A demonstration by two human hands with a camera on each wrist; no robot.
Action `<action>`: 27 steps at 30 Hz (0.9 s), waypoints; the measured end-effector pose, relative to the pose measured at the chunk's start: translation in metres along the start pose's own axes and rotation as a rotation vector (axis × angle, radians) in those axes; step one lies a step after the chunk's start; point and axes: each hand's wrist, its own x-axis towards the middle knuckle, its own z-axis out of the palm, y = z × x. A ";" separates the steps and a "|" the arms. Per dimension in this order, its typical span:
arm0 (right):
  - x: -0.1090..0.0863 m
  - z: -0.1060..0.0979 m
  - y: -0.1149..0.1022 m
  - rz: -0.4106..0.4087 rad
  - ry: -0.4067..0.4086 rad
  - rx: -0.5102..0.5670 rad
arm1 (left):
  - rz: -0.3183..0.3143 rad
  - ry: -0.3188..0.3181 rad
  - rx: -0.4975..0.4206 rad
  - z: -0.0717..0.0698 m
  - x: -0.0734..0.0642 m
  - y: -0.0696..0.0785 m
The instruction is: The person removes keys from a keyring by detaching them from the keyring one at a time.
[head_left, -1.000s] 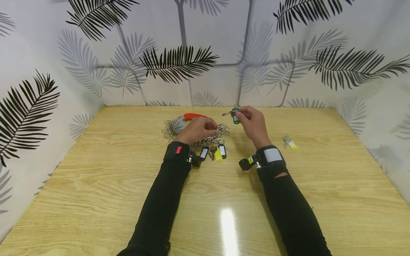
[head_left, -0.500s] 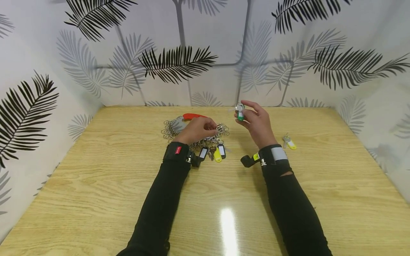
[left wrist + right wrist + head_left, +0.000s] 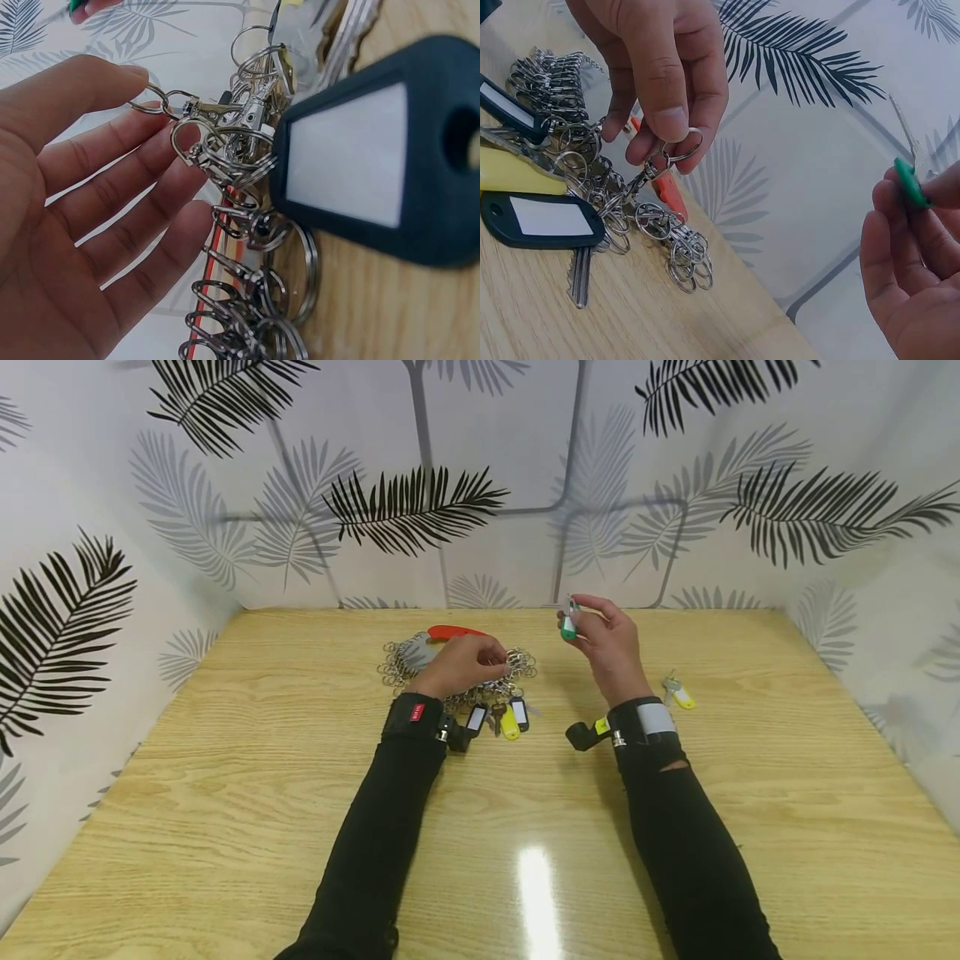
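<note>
Red curved piece (image 3: 452, 632) sits at the far side of a heap of metal rings (image 3: 519, 663) on the table (image 3: 262, 735). Left hand (image 3: 461, 662) over the heap, pinching one ring (image 3: 701, 140). Near side: black tag (image 3: 476, 718), yellow tag (image 3: 511, 724). Right hand (image 3: 615, 653) pinches green tag (image 3: 568, 628) plus key (image 3: 904, 129), off the table. Far right: another yellow tag (image 3: 683, 698), lying flat.

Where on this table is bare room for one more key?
Bare table shows left of the left sleeve, between it and the right sleeve, and right of that one, in front of the lone yellow-tagged key. Around the left hand, metal rings and tags crowd together.
</note>
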 end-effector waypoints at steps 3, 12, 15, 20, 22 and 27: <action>0.000 -0.001 -0.001 -0.005 0.048 -0.037 | 0.004 -0.001 0.002 0.001 0.000 -0.001; 0.001 -0.017 -0.013 0.020 0.075 -0.158 | 0.015 0.004 0.014 0.000 0.001 -0.003; 0.000 -0.030 -0.020 0.035 0.046 -0.110 | 0.019 0.003 0.014 0.002 0.002 -0.004; -0.004 -0.057 -0.030 0.081 -0.008 -0.159 | 0.026 -0.005 0.017 0.001 0.001 -0.003; -0.006 -0.069 -0.034 0.111 -0.018 -0.245 | 0.029 -0.005 0.022 0.001 0.001 -0.001; -0.012 -0.096 -0.039 0.220 0.000 -0.557 | 0.026 -0.011 0.016 0.002 0.001 -0.001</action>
